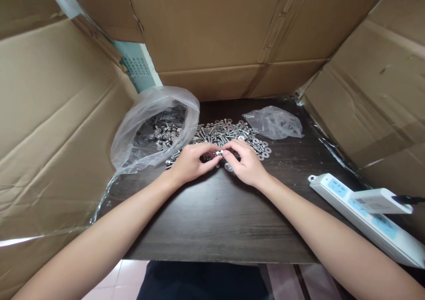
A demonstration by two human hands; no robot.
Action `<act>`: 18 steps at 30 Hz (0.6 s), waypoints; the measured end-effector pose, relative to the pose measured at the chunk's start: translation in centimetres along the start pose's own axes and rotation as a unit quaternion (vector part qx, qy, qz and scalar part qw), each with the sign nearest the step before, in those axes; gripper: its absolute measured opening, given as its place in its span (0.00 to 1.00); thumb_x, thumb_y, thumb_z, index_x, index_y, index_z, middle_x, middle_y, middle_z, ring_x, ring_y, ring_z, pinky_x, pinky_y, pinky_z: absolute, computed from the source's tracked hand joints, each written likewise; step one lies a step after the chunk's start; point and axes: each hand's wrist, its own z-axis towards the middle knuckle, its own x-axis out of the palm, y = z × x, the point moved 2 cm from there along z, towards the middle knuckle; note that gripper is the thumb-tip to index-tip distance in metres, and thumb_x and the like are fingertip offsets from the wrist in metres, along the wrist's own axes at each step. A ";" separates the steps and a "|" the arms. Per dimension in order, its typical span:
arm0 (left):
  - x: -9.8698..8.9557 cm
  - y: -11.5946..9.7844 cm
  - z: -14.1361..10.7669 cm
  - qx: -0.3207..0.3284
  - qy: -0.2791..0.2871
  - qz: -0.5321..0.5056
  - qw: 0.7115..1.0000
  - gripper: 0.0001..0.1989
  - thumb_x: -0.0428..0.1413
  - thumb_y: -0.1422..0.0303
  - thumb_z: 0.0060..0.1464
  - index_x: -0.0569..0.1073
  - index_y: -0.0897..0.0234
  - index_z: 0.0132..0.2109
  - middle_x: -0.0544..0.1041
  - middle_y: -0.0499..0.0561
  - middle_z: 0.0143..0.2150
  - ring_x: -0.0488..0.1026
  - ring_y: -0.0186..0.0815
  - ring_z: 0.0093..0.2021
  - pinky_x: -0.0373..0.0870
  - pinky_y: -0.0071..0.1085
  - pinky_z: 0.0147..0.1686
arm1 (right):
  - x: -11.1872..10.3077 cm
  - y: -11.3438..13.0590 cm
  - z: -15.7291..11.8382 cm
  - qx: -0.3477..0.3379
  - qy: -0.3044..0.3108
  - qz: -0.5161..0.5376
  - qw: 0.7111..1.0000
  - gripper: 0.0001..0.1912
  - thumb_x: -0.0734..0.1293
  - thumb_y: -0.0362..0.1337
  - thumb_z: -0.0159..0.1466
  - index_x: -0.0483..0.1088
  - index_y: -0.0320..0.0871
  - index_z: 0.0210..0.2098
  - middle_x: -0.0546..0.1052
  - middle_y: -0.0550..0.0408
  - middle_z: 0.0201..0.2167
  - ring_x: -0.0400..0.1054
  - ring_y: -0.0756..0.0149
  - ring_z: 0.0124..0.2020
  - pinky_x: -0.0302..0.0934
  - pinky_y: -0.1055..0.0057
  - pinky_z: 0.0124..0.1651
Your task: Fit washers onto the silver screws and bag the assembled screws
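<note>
My left hand [195, 159] and my right hand [245, 160] meet over the near edge of a pile of bolts, nuts and washers [221, 132]. Between their fingertips is a small silver bolt [219, 153], pinched from both sides; fingers cover its ends, so whether a nut or washer sits on it is hard to see. Left of the hands, a clear plastic bag [121, 147] lies with its mouth wide, and more bolts with washers [165, 136] rest inside it.
Behind the pile, to the right, lies a crumpled plastic bag [277, 122]. A white power strip [361, 216] with a plugged-in adapter [381, 201] stands along the right of the dark tabletop [215, 220]. Cardboard walls [212, 25] enclose the back and both sides.
</note>
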 end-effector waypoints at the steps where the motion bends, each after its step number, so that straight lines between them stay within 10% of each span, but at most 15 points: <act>1: 0.0 0.0 0.0 -0.002 -0.001 0.001 1.000 0.06 0.61 0.69 0.62 0.79 0.65 0.45 0.83 0.50 0.36 0.79 0.31 0.33 0.76 0.26 0.37 | 0.0 0.0 0.0 0.001 -0.001 0.000 1.000 0.06 0.63 0.35 0.69 0.70 0.46 0.36 0.76 0.54 0.34 0.68 0.58 0.38 0.60 0.59 0.46; 18: 0.0 0.0 -0.1 0.006 0.016 0.023 1.000 0.07 0.59 0.68 0.63 0.78 0.65 0.47 0.83 0.51 0.38 0.80 0.31 0.33 0.76 0.26 0.38 | 0.0 -0.1 0.0 -0.002 -0.003 -0.001 1.000 0.06 0.63 0.35 0.69 0.69 0.46 0.35 0.76 0.54 0.33 0.67 0.58 0.38 0.60 0.58 0.46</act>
